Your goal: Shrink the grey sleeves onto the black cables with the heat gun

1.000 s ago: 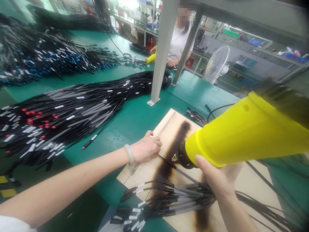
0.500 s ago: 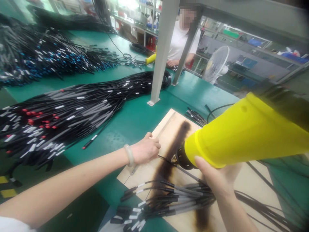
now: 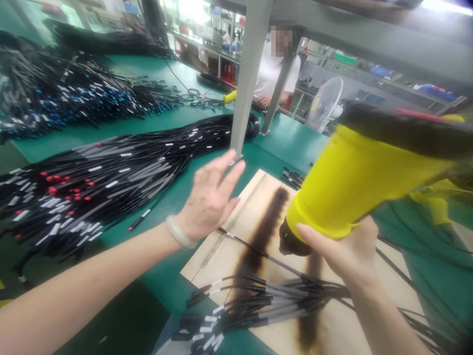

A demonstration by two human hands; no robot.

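My right hand [image 3: 347, 246] is wrapped round a yellow heat gun [image 3: 340, 182], whose dark nozzle points down over a wooden board [image 3: 229, 251] with dark scorch stripes. With fingers spread and nothing in them, my left hand [image 3: 210, 197] hovers above the board's left edge. A single black cable [image 3: 244, 244] lies across the board beneath it, its end near the metal strip. Below, a bunch of black and grey cables [image 3: 281, 301] with white labels rests on the board, its ends toward the lower left.
A large bundle of cables with red caps [image 3: 121, 172] covers the green table [image 3: 177, 212] at left, and blue-tipped cables [image 3: 92, 93] lie behind. A grey metal post [image 3: 248, 74] rises beyond the board. Across the table sit a person [image 3: 275, 74] and a fan [image 3: 325, 101].
My left hand has let go of the cable, lifted up and left, and opened. The heat gun has tilted more steeply, its nozzle moving slightly right, away from the cable.
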